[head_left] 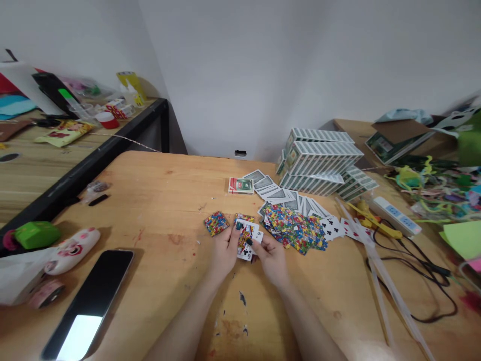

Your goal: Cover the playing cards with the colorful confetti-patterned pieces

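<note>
My left hand (224, 250) is closed around a small bunch of playing cards (245, 235), face up, with a court card of clubs on top. My right hand (271, 254) pinches a card with a ten in its corner (258, 234) at the bunch's right edge. Just beyond the left fingers lies a small stack with a colourful brick-pattern back (216, 223). To the right spreads a heap of cards with the same bright backs (295, 225). Behind it fan several cards with grey-green backs (276, 190). A red and green card box (241, 185) lies behind the hands.
Long packs of card boxes (319, 155) are piled at the back right. On the right lie a power strip (396, 215), yellow scissors (372, 218), a black cable (432, 273) and clear plastic strips (387, 276). A phone (92, 301) and a white toy-like case (72, 250) lie left.
</note>
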{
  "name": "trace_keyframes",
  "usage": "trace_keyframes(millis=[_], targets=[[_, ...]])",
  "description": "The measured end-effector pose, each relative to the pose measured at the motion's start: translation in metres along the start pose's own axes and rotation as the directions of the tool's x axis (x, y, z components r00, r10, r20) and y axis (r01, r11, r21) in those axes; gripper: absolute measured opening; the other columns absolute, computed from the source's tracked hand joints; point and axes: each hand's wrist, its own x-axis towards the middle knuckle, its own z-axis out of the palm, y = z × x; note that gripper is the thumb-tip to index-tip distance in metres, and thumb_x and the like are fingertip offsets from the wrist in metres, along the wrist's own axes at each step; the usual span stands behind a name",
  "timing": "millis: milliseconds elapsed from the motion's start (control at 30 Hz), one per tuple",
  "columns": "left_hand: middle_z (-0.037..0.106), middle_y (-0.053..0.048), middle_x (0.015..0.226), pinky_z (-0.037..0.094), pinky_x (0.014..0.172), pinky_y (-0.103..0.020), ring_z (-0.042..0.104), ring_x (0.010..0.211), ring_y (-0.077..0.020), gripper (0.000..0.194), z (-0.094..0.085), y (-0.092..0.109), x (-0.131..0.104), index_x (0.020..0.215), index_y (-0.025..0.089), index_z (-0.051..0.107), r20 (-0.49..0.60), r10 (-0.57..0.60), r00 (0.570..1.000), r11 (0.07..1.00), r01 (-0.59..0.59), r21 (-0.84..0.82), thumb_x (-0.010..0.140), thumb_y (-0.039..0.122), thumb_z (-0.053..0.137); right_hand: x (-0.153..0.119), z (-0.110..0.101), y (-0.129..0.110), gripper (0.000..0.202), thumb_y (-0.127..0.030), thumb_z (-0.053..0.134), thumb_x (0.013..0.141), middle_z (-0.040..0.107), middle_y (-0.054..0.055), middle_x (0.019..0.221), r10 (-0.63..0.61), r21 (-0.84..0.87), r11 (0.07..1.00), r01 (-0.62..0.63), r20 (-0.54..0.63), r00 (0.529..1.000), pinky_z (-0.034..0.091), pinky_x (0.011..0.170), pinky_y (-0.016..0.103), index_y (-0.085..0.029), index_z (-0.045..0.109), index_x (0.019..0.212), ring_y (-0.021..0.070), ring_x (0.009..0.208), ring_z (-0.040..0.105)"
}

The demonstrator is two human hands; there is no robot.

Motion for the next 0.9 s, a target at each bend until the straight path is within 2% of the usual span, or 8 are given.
trace_keyframes(millis=[133, 267, 500, 567, 700, 767, 900], targets=[[0.048, 0.003, 0.058, 0.034, 0.049, -0.018, 0.044, 0.052, -0.0096, 0.023, -0.0018, 0.0001, -0.0015, 0.066, 0.016, 0.051, 0.112, 0.04, 0.993, 0.997, -0.033, -0.065, 0.079, 0.034, 0.045, 0.002, -0.0039, -0.0032, 0.027, -0.04, 0.06, 0.071, 0.063, 0.002, 0.065, -0.053, 0.017, 0.998, 0.054, -0.075, 0.996, 0.04, 0.044, 0.022, -0.016, 0.065, 0.084, 0.012, 0.05, 0.05], [0.043, 0.005, 0.049, 0.031, 0.045, -0.018, 0.041, 0.046, -0.0084, 0.03, -0.0032, -0.0015, -0.003, 0.057, 0.017, 0.044, 0.172, 0.022, 0.985, 0.999, -0.016, -0.037, 0.081, 0.034, 0.043, 0.0027, -0.0065, -0.0022, 0.026, -0.038, 0.061, 0.072, 0.063, 0.001, 0.064, -0.056, 0.041, 0.997, 0.059, -0.083, 0.995, 0.039, 0.042, 0.021, -0.015, 0.065, 0.084, 0.0103, 0.046, 0.046], [0.045, 0.004, 0.043, 0.03, 0.039, -0.018, 0.041, 0.039, -0.0082, 0.039, -0.0028, 0.0024, -0.0043, 0.054, 0.015, 0.049, 0.233, -0.06, 0.971, 0.993, 0.081, -0.082, 0.08, 0.043, 0.044, 0.0047, -0.0083, 0.0024, 0.028, -0.039, 0.061, 0.07, 0.062, 0.001, 0.061, -0.047, 0.07, 0.996, 0.055, -0.113, 0.992, 0.039, 0.042, 0.022, -0.014, 0.064, 0.083, 0.0113, 0.046, 0.048], [0.048, 0.002, 0.046, 0.033, 0.041, -0.019, 0.043, 0.041, -0.0089, 0.04, -0.0027, 0.0043, -0.0034, 0.053, 0.015, 0.051, 0.218, -0.071, 0.973, 0.982, 0.106, -0.156, 0.079, 0.044, 0.044, 0.0049, -0.0076, 0.0001, 0.027, -0.039, 0.062, 0.07, 0.063, 0.001, 0.062, -0.047, 0.083, 0.995, 0.057, -0.12, 0.992, 0.04, 0.043, 0.022, -0.016, 0.064, 0.084, 0.0114, 0.047, 0.048], [0.057, 0.0, 0.062, 0.04, 0.053, -0.02, 0.052, 0.057, -0.0116, 0.031, -0.0022, 0.0046, -0.0007, 0.07, 0.014, 0.057, 0.062, -0.083, 0.995, 0.948, 0.098, -0.303, 0.079, 0.042, 0.045, 0.0042, -0.0054, -0.0043, 0.03, -0.041, 0.062, 0.07, 0.063, 0.001, 0.063, -0.031, 0.068, 0.997, 0.04, -0.124, 0.992, 0.04, 0.041, 0.022, -0.017, 0.064, 0.086, 0.0116, 0.046, 0.049], [0.058, -0.001, 0.069, 0.041, 0.056, -0.021, 0.052, 0.061, -0.0122, 0.026, -0.0019, 0.0033, 0.0002, 0.079, 0.015, 0.059, 0.039, -0.077, 0.996, 0.956, 0.085, -0.281, 0.075, 0.04, 0.051, 0.0034, -0.0043, -0.0041, 0.031, -0.042, 0.061, 0.07, 0.062, 0.001, 0.06, -0.023, 0.032, 0.999, 0.027, -0.109, 0.994, 0.04, 0.04, 0.022, -0.016, 0.064, 0.085, 0.0115, 0.044, 0.048], [0.053, 0.001, 0.061, 0.038, 0.052, -0.02, 0.047, 0.056, -0.0111, 0.025, -0.0017, 0.0021, -0.0011, 0.069, 0.015, 0.057, 0.095, 0.004, 0.995, 0.997, 0.003, -0.079, 0.076, 0.038, 0.05, 0.0014, -0.0012, -0.0012, 0.031, -0.044, 0.058, 0.071, 0.06, 0.0, 0.056, -0.016, -0.023, 1.0, 0.014, -0.084, 0.996, 0.039, 0.038, 0.023, -0.017, 0.064, 0.084, 0.0109, 0.039, 0.046]])
